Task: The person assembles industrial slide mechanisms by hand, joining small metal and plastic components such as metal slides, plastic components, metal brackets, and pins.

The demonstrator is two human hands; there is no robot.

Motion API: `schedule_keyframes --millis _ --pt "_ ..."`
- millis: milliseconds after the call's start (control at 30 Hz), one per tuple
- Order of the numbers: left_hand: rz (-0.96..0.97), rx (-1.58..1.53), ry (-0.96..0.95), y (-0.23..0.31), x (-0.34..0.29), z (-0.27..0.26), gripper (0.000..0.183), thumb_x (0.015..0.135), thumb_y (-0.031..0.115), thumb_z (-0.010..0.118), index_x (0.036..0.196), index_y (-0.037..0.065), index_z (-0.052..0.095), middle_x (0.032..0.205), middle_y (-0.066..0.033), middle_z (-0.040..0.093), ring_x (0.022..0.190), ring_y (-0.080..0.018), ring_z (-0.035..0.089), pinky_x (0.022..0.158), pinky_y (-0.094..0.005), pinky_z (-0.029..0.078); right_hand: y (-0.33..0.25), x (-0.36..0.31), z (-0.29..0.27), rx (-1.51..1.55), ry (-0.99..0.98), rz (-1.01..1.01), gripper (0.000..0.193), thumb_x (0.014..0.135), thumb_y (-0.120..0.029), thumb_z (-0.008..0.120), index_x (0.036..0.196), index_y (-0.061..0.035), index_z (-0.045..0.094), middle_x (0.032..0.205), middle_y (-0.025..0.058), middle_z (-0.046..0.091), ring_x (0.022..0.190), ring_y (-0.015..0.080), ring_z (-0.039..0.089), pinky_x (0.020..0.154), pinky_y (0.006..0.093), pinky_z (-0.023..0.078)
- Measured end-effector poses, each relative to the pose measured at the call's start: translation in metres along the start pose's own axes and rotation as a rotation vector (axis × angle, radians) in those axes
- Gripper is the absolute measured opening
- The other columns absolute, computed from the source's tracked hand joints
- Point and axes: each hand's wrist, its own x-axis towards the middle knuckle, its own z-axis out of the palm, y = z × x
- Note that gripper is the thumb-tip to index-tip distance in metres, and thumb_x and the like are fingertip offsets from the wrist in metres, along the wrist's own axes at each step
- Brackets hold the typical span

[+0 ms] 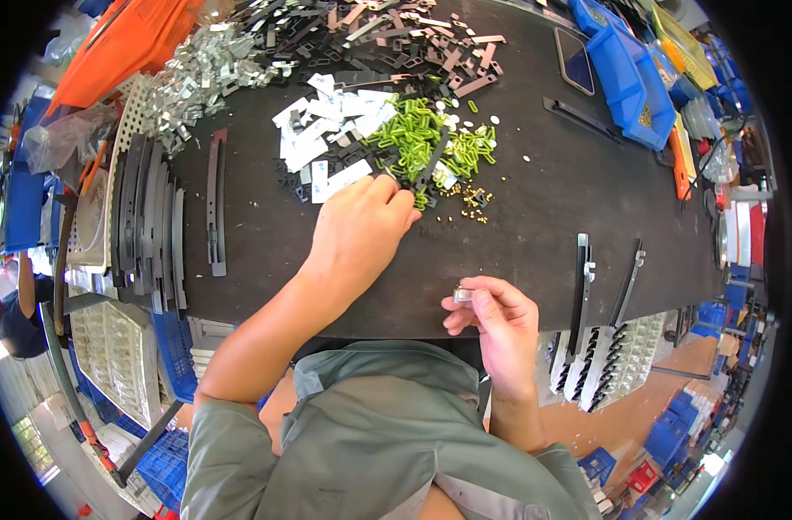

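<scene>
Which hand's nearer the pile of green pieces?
Left. The left hand is right at the near edge of the green pile, fingers pointing down. The right hand is farther off, closer to the person's body and rightward, holding a small shiny part.

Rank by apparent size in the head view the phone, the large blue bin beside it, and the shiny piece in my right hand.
1. Blue bin, largest
2. Phone
3. Shiny piece in your right hand
</scene>
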Motion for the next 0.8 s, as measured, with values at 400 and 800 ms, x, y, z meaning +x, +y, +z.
schedule_keyframes --millis 400,800 --pt "0.241 -0.363 0.055 0.059 -0.035 -0.029 0.04 0.074 0.005 0.08 0.114 0.003 0.074 0.098 -0.0074 0.073 0.09 -0.0277 0.069 0.08 -0.0393 0.057 0.004 0.01 0.008 0.363 -0.091 0.242 0.032 0.105 -0.007 0.057 0.131 0.0103 0.06 0.122 0.0262 0.069 0.109 0.0332 0.072 0.095 0.0439 0.061" --pt "-0.208 0.055 0.113 0.008 -0.01 -0.005 0.014 0.086 0.011 0.078 0.088 0.002 0.067 0.091 -0.011 0.061 0.082 -0.0312 0.063 0.072 -0.0415 0.052 0.009 0.002 0.005 0.109 0.163 -0.063 0.021 0.101 -0.005 0.065 0.118 0.0064 0.068 0.101 0.0219 0.075 0.089 0.0314 0.077 0.079 0.0445 0.066"
